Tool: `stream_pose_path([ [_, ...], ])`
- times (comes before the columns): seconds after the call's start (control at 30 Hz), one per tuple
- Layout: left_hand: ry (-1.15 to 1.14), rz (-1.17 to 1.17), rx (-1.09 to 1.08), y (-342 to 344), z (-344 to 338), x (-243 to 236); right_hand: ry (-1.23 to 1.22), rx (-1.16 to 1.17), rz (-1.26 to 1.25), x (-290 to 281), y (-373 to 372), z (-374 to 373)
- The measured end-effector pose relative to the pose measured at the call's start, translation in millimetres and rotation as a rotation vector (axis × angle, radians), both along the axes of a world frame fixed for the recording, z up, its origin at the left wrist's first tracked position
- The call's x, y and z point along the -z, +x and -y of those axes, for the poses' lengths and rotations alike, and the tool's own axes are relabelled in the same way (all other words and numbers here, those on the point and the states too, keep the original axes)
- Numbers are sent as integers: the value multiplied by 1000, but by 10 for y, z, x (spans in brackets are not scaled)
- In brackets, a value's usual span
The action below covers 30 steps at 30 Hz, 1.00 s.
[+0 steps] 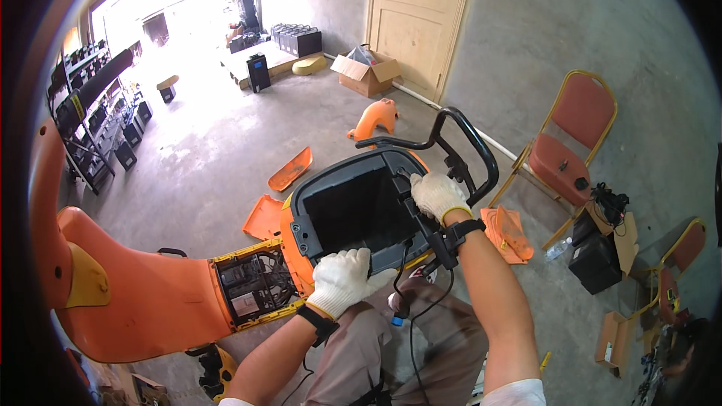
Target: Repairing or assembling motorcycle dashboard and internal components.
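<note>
An orange electric scooter [150, 286] stretches across in front of me, its seat off and a black storage bin [342, 152] open at the top. My left hand [342, 282], in a white knit glove, is closed at the bin's near rim, with its fingertips partly hidden. At the bin's right end, my gloved right hand [438, 194] has bent fingers pressed at the rim beside the black tubular grab rail [492, 165]. Whatever those fingers hold is hidden. Left of the bin, an uncovered bay [256, 286] shows wiring and black parts.
Orange panels [292, 168] and a curved orange fender [376, 116] lie on the floor beyond the scooter. Red chairs [568, 154] stand on the right, near a black box [598, 259]. A cardboard box [367, 75] sits by the door. Black cables [412, 331] hang near my legs.
</note>
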<state>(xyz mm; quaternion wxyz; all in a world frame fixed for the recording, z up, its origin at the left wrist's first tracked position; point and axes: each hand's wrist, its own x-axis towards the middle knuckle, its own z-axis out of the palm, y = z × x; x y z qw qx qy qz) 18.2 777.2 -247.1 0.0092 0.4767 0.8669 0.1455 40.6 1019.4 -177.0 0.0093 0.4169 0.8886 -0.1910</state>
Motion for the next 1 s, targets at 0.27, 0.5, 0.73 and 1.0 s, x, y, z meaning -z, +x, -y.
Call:
stream_pose_path([
  [0.27,2,-7,13,-1,7,1,373,-136,27,160,85,139],
  [0.5,23,32,36,-32,23,27,496,-245,172,231,163,97],
  [0.73,45,14,41,-24,33,55,518,-169,119,307,190,195],
  [1.0,51,1,37,-46,34,95,450,38,112,330,155,281],
])
